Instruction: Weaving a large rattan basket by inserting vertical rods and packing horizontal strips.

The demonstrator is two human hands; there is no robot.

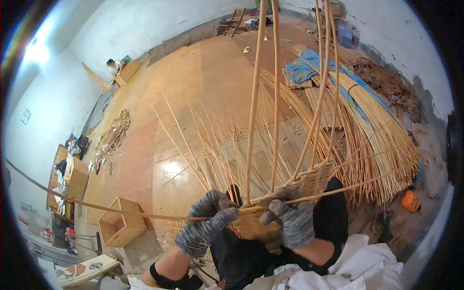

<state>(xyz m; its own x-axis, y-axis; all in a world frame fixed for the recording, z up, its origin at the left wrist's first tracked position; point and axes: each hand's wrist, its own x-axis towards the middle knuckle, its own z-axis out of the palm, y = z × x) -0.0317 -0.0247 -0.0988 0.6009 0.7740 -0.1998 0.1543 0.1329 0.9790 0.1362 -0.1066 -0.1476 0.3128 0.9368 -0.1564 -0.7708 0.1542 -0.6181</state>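
A partly woven wicker piece is held low in front of me, with tall upright rods rising from its rim and thinner stakes spreading beyond it. My left hand, in a grey knitted glove, closes on a long horizontal cane at the rim. My right hand, also gloved, has its fingers curled on the rim beside the rods, where the same cane crosses. The weave under both hands is partly hidden by my fingers.
Long cane bundles, a blue cloth and an orange object lie right. A wicker box and cane scraps are left. A person is at a box far back. A folding chair stands by the wall.
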